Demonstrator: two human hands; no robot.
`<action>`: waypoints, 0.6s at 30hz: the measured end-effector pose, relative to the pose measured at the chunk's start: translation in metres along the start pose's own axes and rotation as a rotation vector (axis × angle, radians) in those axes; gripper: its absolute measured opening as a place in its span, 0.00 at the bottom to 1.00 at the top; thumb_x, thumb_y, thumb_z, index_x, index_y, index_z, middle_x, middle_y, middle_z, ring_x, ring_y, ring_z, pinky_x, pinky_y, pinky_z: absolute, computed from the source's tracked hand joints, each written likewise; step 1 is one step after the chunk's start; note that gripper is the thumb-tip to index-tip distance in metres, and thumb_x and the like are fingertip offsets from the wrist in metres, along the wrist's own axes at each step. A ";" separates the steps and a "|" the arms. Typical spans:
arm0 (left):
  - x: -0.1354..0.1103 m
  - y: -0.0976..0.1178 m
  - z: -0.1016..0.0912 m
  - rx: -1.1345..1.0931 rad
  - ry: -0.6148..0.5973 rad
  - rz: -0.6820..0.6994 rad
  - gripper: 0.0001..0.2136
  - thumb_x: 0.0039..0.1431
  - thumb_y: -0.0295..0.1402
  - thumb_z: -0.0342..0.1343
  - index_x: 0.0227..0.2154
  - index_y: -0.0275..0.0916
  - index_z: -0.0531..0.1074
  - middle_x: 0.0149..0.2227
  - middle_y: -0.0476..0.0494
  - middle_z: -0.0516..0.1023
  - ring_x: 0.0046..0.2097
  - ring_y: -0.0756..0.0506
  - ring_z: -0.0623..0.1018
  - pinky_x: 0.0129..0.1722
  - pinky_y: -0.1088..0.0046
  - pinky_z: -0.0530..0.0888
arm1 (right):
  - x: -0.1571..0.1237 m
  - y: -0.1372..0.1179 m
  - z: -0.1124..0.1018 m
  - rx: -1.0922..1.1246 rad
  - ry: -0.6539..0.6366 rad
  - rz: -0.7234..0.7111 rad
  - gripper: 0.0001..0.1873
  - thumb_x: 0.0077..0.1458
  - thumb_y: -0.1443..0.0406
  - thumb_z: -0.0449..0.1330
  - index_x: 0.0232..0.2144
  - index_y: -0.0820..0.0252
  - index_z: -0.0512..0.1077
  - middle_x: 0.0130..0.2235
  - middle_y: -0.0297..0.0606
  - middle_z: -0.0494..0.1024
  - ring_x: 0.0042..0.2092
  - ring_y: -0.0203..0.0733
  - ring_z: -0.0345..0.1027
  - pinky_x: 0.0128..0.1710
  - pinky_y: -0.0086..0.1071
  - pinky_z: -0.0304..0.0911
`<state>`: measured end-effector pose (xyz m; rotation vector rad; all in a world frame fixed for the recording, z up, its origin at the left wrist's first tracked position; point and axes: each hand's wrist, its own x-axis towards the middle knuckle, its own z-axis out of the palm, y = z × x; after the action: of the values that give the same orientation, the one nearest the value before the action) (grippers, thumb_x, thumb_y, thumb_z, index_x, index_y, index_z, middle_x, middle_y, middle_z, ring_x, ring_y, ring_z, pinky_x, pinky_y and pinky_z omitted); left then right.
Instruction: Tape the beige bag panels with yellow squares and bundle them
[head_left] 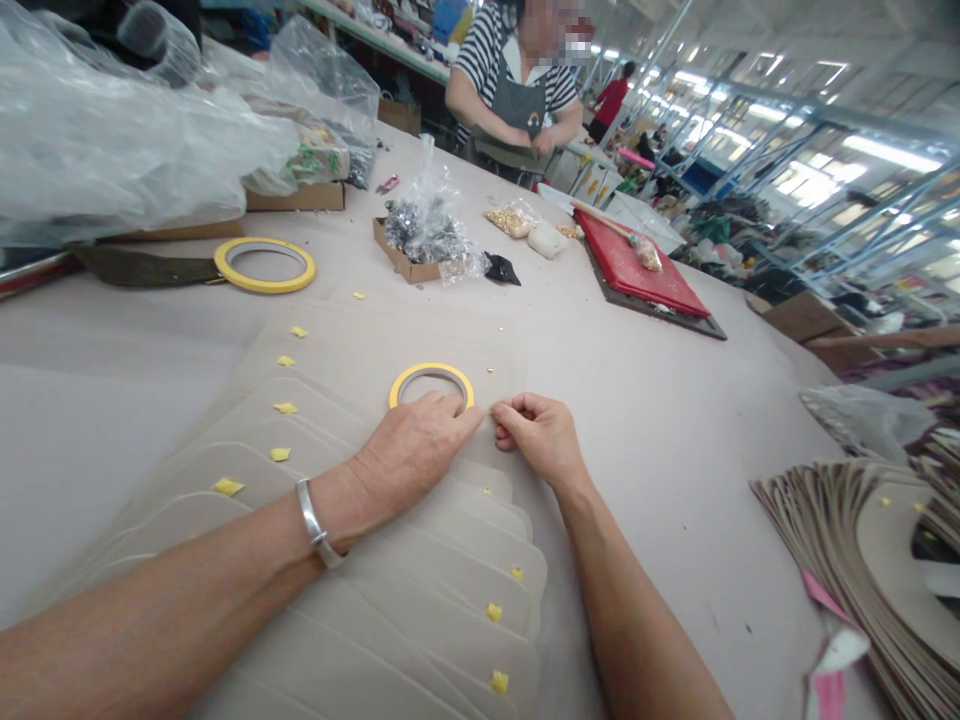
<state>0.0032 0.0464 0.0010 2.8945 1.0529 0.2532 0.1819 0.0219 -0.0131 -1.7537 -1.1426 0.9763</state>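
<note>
Over the middle of a fanned stack of beige panels (390, 580), my left hand (412, 440) is closed on a roll of yellow tape (399, 385). Just to its right, the fingertips of my right hand (541, 430) are pinched together, with a tiny yellow bit of tape (490, 410) showing at them. The panels overlap in steps and have rounded corners. Small yellow tape pieces (229, 487) stick along their left side, and more lie near their right edges. What lies under my left palm is hidden.
A second yellow tape roll (300, 278) lies at the back left, near plastic-wrapped goods (135, 150). A small cardboard box (405, 262) with bagged parts and a red board (637, 262) are farther back. Beige pieces (832, 540) are stacked at right. A person in stripes (510, 90) works opposite.
</note>
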 end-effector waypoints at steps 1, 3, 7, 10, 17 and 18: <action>0.000 0.000 0.000 0.001 -0.002 -0.002 0.07 0.63 0.24 0.45 0.36 0.39 0.66 0.35 0.45 0.70 0.38 0.42 0.72 0.32 0.67 0.70 | 0.001 -0.002 0.001 -0.048 0.004 -0.017 0.09 0.47 0.61 0.61 0.24 0.63 0.72 0.19 0.31 0.73 0.21 0.32 0.68 0.21 0.23 0.66; 0.000 0.000 0.001 0.002 -0.003 -0.005 0.07 0.62 0.24 0.45 0.37 0.39 0.66 0.35 0.45 0.70 0.38 0.42 0.72 0.32 0.67 0.70 | 0.001 -0.005 0.002 -0.146 0.014 -0.051 0.08 0.47 0.63 0.59 0.23 0.62 0.72 0.19 0.30 0.72 0.20 0.32 0.68 0.20 0.23 0.64; 0.002 -0.004 0.003 -0.019 0.005 -0.020 0.07 0.64 0.26 0.44 0.37 0.39 0.66 0.36 0.45 0.70 0.38 0.43 0.72 0.32 0.68 0.70 | 0.002 -0.008 0.004 -0.247 0.022 -0.063 0.07 0.48 0.64 0.58 0.23 0.62 0.71 0.18 0.30 0.71 0.19 0.33 0.67 0.18 0.22 0.62; 0.003 -0.009 0.004 -0.056 0.067 -0.038 0.08 0.65 0.28 0.42 0.38 0.38 0.67 0.37 0.45 0.71 0.40 0.44 0.72 0.36 0.68 0.70 | 0.003 -0.005 0.003 -0.197 0.036 0.003 0.09 0.48 0.62 0.59 0.33 0.61 0.71 0.18 0.28 0.70 0.17 0.34 0.65 0.15 0.24 0.62; 0.010 -0.024 0.010 -0.040 0.178 -0.139 0.10 0.66 0.30 0.43 0.43 0.37 0.68 0.39 0.42 0.74 0.46 0.41 0.71 0.40 0.67 0.71 | -0.004 0.015 -0.003 0.025 0.015 -0.037 0.15 0.50 0.55 0.60 0.32 0.61 0.72 0.21 0.30 0.71 0.20 0.33 0.65 0.20 0.25 0.65; 0.010 -0.025 0.010 -0.044 0.165 -0.139 0.10 0.65 0.29 0.43 0.44 0.37 0.69 0.39 0.41 0.74 0.46 0.41 0.71 0.39 0.67 0.71 | -0.004 0.016 -0.001 -0.016 0.024 -0.059 0.14 0.51 0.55 0.60 0.31 0.61 0.74 0.20 0.30 0.71 0.20 0.33 0.65 0.20 0.25 0.64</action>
<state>-0.0030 0.0722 -0.0101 2.7845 1.2496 0.5086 0.1868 0.0135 -0.0261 -1.7303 -1.1837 0.9111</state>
